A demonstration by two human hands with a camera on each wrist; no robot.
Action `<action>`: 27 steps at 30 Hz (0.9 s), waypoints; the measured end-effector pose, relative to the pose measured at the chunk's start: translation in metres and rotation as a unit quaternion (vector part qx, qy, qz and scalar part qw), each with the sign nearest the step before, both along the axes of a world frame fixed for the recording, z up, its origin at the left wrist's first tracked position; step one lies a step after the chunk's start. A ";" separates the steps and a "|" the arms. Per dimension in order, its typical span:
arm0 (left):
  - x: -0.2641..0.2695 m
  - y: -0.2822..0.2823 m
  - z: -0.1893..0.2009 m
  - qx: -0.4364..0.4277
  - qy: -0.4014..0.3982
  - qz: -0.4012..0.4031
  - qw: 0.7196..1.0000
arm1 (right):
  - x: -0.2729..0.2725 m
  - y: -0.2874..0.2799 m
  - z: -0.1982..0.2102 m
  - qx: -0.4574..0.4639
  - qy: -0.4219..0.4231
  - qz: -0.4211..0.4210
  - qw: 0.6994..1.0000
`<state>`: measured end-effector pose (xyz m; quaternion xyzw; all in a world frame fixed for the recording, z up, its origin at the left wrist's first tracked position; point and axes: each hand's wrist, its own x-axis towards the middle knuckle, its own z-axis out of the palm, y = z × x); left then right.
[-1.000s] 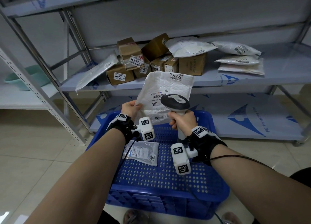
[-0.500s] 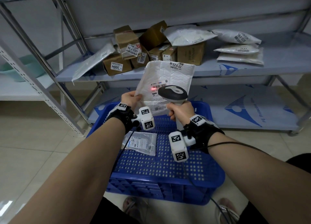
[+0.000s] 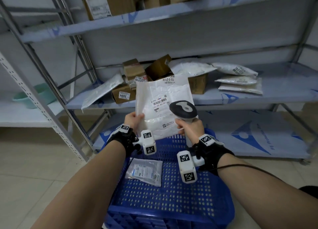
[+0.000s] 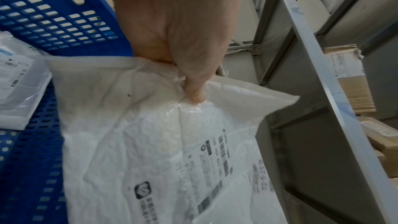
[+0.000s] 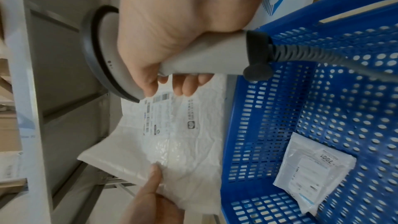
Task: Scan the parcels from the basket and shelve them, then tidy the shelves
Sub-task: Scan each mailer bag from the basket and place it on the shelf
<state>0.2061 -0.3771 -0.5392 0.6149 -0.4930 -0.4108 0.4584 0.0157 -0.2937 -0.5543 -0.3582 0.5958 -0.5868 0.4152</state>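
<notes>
My left hand pinches the lower left corner of a white padded mailer, held upright above the blue basket. In the left wrist view the thumb presses into the mailer. My right hand grips the handle of a grey barcode scanner, whose head faces the mailer's label. The right wrist view shows the scanner just over the mailer. One small clear-bagged parcel lies on the basket floor.
Behind the mailer, the middle shelf holds several cardboard boxes and white mailers. More boxes stand on the top shelf. The bottom shelf lies behind the basket. A teal basin sits on the left rack.
The head view has tilted up, bringing the top shelf into sight. The red scan light seen half a second ago is gone. Both hands keep their hold on mailer and scanner.
</notes>
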 end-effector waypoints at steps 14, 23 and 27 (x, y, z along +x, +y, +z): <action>-0.079 -0.049 0.158 -0.049 -0.136 0.009 0.990 | -0.081 -0.067 0.096 -0.087 0.000 -0.132 0.987; -0.153 -0.123 0.151 0.002 0.164 -0.032 0.986 | -0.119 -0.135 0.081 -0.060 0.013 -0.133 0.989; -0.164 -0.153 0.130 0.038 0.214 -0.072 0.973 | -0.118 -0.148 0.075 -0.055 0.011 -0.111 0.992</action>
